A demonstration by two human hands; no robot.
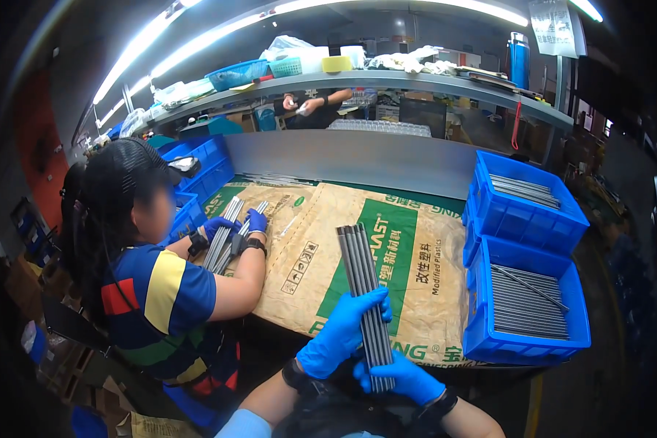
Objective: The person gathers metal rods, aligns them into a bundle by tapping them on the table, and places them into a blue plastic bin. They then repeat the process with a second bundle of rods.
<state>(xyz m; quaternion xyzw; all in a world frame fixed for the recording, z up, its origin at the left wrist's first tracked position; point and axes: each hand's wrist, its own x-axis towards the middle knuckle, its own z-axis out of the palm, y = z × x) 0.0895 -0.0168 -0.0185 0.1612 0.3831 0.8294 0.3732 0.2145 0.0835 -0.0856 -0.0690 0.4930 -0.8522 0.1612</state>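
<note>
Clearly, grey rods (359, 263) in both hands (337, 336).

Factory workshop: tube lights (133, 52) overhead, a laden shelf (387, 81), blue bins (525, 350) of rods (525, 312) at the right edge of the desk (431, 201).

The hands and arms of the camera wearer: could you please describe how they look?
The left hand and right hand wear bright blue gloves. Each wrist has a black band. The forearms are bare; a pale blue sleeve shows on the left arm.
</note>
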